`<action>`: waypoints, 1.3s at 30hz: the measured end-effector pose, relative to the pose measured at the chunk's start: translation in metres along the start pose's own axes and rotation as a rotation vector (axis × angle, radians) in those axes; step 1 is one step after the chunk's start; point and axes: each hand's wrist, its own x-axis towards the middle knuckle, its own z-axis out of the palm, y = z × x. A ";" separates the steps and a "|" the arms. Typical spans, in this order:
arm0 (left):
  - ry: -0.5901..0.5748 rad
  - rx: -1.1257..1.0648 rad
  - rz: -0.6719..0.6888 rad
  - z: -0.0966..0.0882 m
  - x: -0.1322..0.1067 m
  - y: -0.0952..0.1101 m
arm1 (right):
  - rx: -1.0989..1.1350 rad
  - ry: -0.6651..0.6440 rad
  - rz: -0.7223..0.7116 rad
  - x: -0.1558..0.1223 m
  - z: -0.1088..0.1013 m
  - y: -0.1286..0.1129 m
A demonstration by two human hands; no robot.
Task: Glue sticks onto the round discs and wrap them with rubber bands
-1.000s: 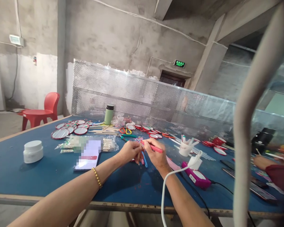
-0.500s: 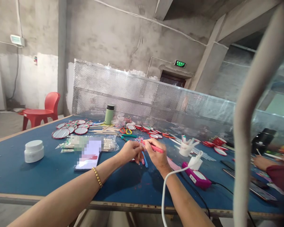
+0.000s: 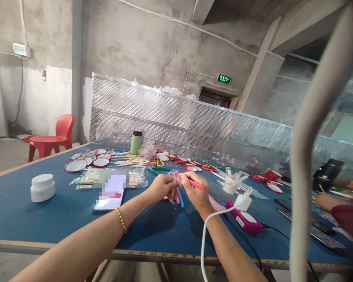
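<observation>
In my left hand [image 3: 162,187], a thin wooden stick [image 3: 174,188] stands near upright, pinched between closed fingers. My right hand [image 3: 197,196] grips a red pen [image 3: 196,184], its front end pointing left at the stick; whether its tip touches the stick cannot be made out. Below the two hands lie a blue pen [image 3: 181,200] and a pink one, partly covered by the fingers. Just behind the hands is a small patch of pink and blue bits [image 3: 174,172], mostly hidden.
Left of my hands lie a phone [image 3: 111,196], bagged sticks [image 3: 137,178] and a white jar [image 3: 42,188]. Red-rimmed discs [image 3: 75,165], loose sticks [image 3: 132,161] and a green bottle [image 3: 136,143] stand farther back. Rightward are a cup of pens [image 3: 231,185], a purple power strip [image 3: 247,222] and another person's hand [image 3: 326,201].
The red pen and my right hand have shifted very slightly to the right. The stick in my left hand has turned a little. Everything else stays put.
</observation>
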 end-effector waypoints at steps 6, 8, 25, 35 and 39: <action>-0.005 -0.008 -0.003 0.000 0.000 0.000 | 0.008 -0.007 -0.017 0.001 0.000 -0.001; -0.003 -0.012 -0.005 0.000 0.000 0.000 | 0.002 -0.006 -0.011 0.001 -0.001 -0.001; 0.018 -0.106 -0.024 0.000 0.003 -0.005 | -0.003 -0.001 0.007 0.001 -0.002 -0.001; 0.008 -0.114 -0.039 -0.002 0.003 -0.006 | -0.004 -0.010 -0.001 0.001 -0.002 -0.003; 0.004 -0.118 -0.040 -0.002 0.004 -0.007 | -0.010 0.001 -0.014 0.001 -0.002 -0.002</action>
